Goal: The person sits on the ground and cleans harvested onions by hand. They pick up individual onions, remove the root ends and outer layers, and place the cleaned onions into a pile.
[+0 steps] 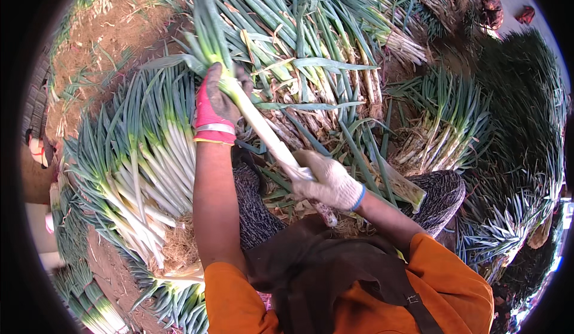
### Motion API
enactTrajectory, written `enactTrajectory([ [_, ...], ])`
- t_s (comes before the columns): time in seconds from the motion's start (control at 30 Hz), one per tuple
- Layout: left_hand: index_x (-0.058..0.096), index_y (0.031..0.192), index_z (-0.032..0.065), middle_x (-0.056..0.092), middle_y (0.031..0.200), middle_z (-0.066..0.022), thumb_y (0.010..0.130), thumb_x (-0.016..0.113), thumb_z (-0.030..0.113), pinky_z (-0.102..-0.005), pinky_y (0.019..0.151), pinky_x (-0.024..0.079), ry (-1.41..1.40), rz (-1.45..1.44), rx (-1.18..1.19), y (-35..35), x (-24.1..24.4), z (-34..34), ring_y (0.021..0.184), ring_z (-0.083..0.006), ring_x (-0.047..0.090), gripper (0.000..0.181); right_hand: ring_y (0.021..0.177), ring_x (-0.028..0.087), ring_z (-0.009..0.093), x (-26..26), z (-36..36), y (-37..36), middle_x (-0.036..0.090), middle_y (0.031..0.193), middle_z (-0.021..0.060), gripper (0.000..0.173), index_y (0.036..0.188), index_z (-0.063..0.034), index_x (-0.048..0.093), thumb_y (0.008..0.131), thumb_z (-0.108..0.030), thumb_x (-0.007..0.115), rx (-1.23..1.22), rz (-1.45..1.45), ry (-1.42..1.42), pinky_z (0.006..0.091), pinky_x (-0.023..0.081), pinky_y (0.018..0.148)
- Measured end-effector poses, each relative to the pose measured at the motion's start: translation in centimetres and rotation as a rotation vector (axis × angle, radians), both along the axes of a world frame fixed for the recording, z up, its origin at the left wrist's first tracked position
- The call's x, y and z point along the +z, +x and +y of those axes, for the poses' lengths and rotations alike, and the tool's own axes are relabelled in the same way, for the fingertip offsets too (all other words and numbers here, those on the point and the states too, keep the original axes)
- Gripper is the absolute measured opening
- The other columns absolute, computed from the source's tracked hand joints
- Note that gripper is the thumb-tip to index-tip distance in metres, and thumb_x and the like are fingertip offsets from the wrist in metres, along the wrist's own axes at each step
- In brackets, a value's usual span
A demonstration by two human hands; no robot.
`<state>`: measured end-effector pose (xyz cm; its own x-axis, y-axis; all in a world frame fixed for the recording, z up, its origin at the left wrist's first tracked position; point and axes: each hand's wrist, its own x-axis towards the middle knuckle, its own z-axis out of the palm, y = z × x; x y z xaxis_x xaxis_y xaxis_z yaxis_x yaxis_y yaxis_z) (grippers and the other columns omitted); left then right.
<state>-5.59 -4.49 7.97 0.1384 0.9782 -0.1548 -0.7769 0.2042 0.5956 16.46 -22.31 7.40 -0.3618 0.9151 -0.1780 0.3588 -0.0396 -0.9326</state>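
A long green onion (258, 121) slants across in front of my body, leaves up and root end low toward my lap. My left hand (219, 96), in a pink glove with a dark palm, grips it where the white stalk turns to green leaves. Around its lower white part closes my right hand (325, 179), in a white knit glove. Peeled layers hang loose near that hand, and the dirty root end (327, 217) shows below it. To the left of my left arm lies a pile of clean white-stalked green onions (152, 168) with stringy roots.
Ahead lies a heap of soil-covered green onions (305, 51) with dry leaves. Stripped leaves (363, 154) litter the ground by my knees (437, 199). A smaller bunch (432, 132) sits to the right; tied bundles (96, 300) are at lower left.
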Motion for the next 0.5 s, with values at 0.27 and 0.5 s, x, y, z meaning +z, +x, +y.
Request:
enactTrajectory([
  [0.27, 0.05, 0.108, 0.0131, 0.06, 0.08, -0.0093, 0.09, 0.063, 0.04, -0.0327, 0.054, 0.05, -0.03, 0.051, -0.137, 4.3, 0.5, -4.0, 0.062, -0.0193, 0.058, 0.035, 0.071, 0.059, 0.018, -0.2, 4.5, -0.6, 0.06, 0.079, 0.0116, 0.031, 0.1, 0.0032, 0.061, 0.097, -0.026, 0.051, -0.092, 0.175, 0.171, 0.0333, 0.048, 0.068],
  [0.5, 0.049, 0.106, 0.0103, 0.055, 0.077, -0.0066, 0.087, 0.066, 0.042, -0.0322, 0.05, 0.047, -0.074, 0.036, -0.097, 4.6, 0.0, -2.5, 0.059, -0.0167, 0.054, 0.04, 0.063, 0.058, 0.024, -2.4, 0.4, 3.3, 0.054, 0.08, 0.0119, 0.016, 0.088, 0.0017, 0.057, 0.092, -0.014, 0.054, 0.138, -0.126, 0.862, 0.0357, 0.047, 0.05],
])
